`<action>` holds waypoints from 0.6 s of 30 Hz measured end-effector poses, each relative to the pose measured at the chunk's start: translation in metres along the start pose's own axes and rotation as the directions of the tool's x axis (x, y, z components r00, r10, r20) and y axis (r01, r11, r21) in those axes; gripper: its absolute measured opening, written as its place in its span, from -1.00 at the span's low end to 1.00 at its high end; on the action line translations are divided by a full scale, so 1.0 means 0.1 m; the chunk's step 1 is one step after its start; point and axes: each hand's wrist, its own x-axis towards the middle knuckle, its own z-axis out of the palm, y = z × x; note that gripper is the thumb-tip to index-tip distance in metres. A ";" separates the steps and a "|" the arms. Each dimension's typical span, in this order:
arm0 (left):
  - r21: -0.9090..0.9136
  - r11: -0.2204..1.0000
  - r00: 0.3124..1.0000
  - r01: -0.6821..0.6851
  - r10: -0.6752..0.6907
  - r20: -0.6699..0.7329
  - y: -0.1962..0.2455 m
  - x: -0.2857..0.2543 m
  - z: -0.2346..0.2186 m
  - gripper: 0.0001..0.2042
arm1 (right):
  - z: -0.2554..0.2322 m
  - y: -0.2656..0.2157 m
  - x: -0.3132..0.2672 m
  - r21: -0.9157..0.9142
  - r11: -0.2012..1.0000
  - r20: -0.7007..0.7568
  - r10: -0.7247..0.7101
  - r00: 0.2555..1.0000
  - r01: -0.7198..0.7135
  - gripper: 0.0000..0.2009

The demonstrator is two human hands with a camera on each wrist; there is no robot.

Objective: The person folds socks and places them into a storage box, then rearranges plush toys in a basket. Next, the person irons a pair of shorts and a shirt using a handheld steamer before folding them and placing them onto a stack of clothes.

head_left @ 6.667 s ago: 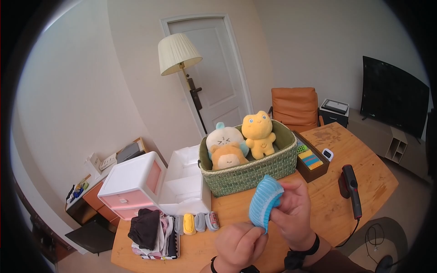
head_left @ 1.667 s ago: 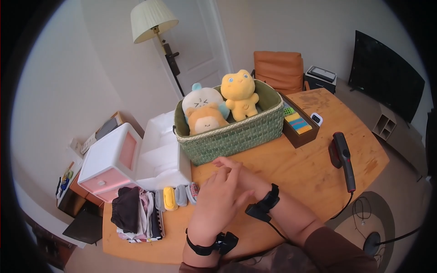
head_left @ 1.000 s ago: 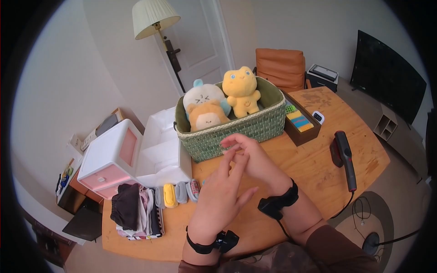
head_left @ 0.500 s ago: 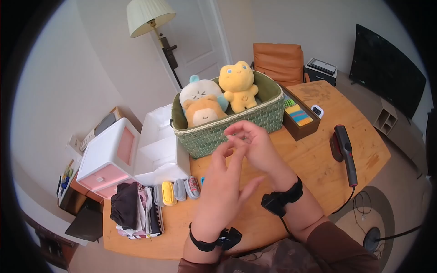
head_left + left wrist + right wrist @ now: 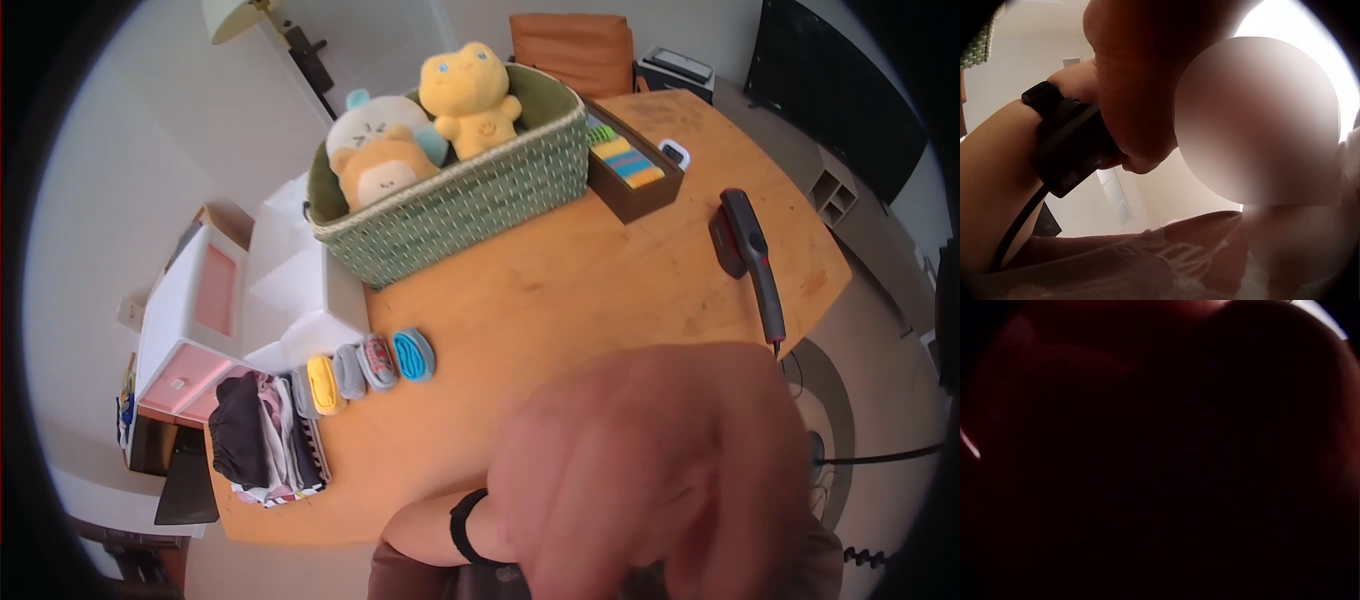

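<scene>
Both hands are raised close in front of the head camera as one large, blurred, overlapping mass. My left hand forms its left side, beyond a black wristband; my right hand appears on the right. Their fingers are too blurred to separate, and I cannot tell whether they hold anything. In the left wrist view, a dark hand looms beside a forearm wearing a black camera. The right wrist view is almost black, covered at close range. Nearby on the table, a blue-and-grey rolled sock ends a row of rolled socks.
Folded clothes lie left of the socks, by a white-and-pink drawer unit and white box. Behind stands a green woven basket with plush toys. A brown organizer and corded handheld steamer are at right.
The blue rolled sock, in both hands in the oldest frame, now stands at the row's right end. Both hands have moved from over the table up close to the camera, and the view tilts down.
</scene>
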 end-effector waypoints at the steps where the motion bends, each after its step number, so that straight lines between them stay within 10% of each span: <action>1: -0.048 0.999 1.000 0.013 -0.014 -0.017 0.08 0.02 0.06 -0.72 | -0.01 0.01 -0.10 0.016 1.000 -0.032 0.025 0.999 -0.024 -0.79; 9: -0.164 0.984 0.990 0.068 -0.087 -0.111 0.22 0.07 0.28 -0.73 | 0.02 0.01 0.60 0.089 0.989 -0.038 0.120 0.992 -0.117 -0.80; 18: -0.172 0.982 0.968 0.084 -0.121 -0.221 0.08 0.26 0.48 -0.74 | -0.37 -0.17 -0.24 0.110 0.977 0.059 0.176 0.983 -0.182 -0.81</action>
